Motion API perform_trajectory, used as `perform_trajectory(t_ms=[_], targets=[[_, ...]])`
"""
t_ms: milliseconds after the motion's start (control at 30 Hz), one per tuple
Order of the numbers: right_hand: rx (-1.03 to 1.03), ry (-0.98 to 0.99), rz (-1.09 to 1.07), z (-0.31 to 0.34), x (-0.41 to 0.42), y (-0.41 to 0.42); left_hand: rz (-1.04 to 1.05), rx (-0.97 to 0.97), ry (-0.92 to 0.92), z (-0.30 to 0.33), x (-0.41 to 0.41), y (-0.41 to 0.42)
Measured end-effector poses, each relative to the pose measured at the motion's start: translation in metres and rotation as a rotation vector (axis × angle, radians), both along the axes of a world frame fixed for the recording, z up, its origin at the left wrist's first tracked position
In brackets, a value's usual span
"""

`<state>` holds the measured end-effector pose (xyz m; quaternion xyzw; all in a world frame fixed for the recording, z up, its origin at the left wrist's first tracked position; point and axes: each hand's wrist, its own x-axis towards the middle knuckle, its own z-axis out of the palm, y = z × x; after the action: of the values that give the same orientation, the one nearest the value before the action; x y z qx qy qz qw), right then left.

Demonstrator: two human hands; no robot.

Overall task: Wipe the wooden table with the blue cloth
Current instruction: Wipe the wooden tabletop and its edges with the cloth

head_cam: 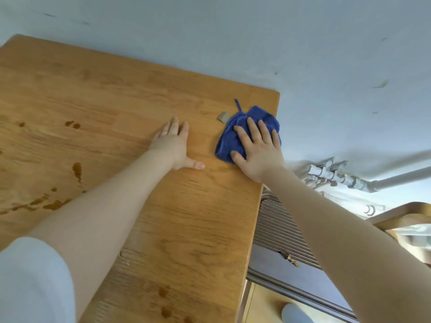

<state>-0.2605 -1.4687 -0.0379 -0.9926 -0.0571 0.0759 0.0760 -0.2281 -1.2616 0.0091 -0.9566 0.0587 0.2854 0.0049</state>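
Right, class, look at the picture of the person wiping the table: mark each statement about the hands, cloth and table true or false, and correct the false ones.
1. The right hand presses flat on the blue cloth. True.
2. The left hand holds the cloth. False: it rests flat on the bare wooden table, apart from the cloth.
3. Brown spill marks lie on the table's left part. True.
4. The cloth sits at the middle of the table. False: it lies near the far right corner.
5. A small grey tag lies beside the cloth. True.
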Motion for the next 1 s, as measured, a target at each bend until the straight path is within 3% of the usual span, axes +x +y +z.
perform_trajectory(t_ms=[133,233,467,600,733,833,1000], targets=[[0.043,-0.035,0.162,0.001,-0.065,0.013,0.006,-0.027,-0.064,0.003,-0.001,-0.002],[0.072,-0.042,0.214,-0.002,-0.07,0.011,0.016,-0.034,-0.089,0.0,-0.004,-0.002],[-0.016,-0.007,-0.081,-0.002,-0.017,0.015,0.1,-0.28,-0.237,-0.007,-0.032,0.019],[-0.066,0.001,-0.055,0.003,-0.047,0.029,0.147,-0.208,-0.08,0.005,-0.037,0.047],[-0.062,0.045,0.044,0.003,-0.073,0.053,0.051,-0.078,-0.026,0.006,-0.037,0.067],[-0.023,0.029,0.06,0.002,-0.057,0.051,-0.057,-0.015,0.019,0.0,-0.036,0.073],[0.017,0.019,-0.08,0.001,-0.003,0.064,-0.047,-0.036,0.065,-0.003,-0.032,0.077]])
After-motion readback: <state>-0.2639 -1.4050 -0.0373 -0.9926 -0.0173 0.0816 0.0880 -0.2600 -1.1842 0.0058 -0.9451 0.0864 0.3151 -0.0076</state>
